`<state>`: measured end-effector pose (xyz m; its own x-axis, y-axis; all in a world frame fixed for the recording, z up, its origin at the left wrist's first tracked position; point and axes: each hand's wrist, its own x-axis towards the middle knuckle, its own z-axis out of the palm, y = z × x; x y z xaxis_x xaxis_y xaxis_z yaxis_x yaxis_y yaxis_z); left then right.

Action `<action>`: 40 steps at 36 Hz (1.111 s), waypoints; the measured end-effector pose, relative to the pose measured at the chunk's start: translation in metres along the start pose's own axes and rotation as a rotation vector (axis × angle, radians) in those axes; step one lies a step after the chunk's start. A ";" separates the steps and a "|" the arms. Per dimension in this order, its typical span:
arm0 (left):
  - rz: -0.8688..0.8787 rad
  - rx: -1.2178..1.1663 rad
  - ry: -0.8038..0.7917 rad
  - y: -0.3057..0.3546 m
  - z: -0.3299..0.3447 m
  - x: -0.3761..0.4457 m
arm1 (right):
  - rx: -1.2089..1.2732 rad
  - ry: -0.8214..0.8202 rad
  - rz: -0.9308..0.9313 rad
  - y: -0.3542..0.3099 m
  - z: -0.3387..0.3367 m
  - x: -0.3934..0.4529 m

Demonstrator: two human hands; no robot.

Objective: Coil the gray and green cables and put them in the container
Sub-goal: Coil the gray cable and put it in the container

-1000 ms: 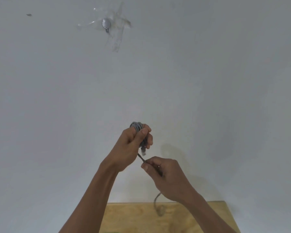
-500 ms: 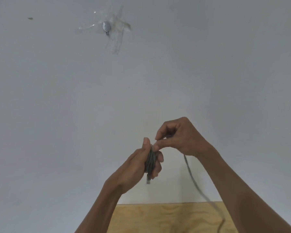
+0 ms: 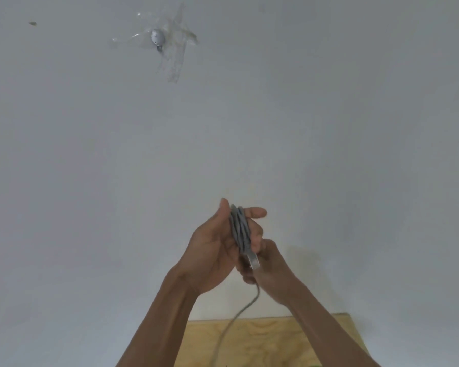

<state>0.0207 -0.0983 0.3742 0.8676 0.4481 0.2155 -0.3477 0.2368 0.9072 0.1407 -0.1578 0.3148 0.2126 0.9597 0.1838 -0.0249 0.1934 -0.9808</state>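
A gray cable (image 3: 239, 229) is wound in several loops around the fingers of my left hand (image 3: 215, 247), which is held up in front of the white wall. A clear plug end of the cable sticks out below the loops. My right hand (image 3: 270, 271) sits just below and to the right, gripping the loose strand. That strand hangs down blurred toward the wooden table (image 3: 337, 337). The green cable and the container are out of view.
The white wall (image 3: 329, 128) fills most of the view. A small metal piece under clear tape (image 3: 158, 38) is stuck high on the wall. Only the far edge of the wooden table shows at the bottom.
My right hand has dropped from above the coil to below it, bringing the loose strand around. My left hand has turned upright, with the loops now showing edge-on.
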 end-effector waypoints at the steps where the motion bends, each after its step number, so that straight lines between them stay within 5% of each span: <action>1: 0.014 -0.007 0.019 0.001 -0.003 0.002 | -0.020 0.019 -0.001 0.004 0.004 -0.005; 8: 0.077 0.247 0.243 0.002 -0.033 0.014 | -0.125 0.112 -0.027 0.019 0.015 -0.024; 15: 0.070 0.599 0.345 -0.010 -0.050 0.006 | -0.271 -0.013 -0.040 0.008 0.015 -0.034; 22: 0.036 0.870 0.212 -0.025 -0.044 -0.006 | -0.686 0.023 -0.245 -0.034 -0.013 -0.007; 29: -0.100 0.492 0.066 -0.028 -0.018 -0.018 | -0.353 -0.072 -0.236 -0.067 -0.043 0.026; 34: -0.074 0.127 -0.004 -0.025 0.000 -0.018 | -0.080 -0.086 -0.166 -0.044 -0.041 0.035; 40: -0.001 -0.028 -0.031 -0.018 0.000 -0.012 | 0.240 -0.151 -0.020 -0.011 -0.023 0.017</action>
<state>0.0167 -0.1080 0.3554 0.8785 0.4209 0.2260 -0.3560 0.2614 0.8972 0.1669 -0.1477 0.3270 0.0681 0.9713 0.2277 -0.2564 0.2376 -0.9369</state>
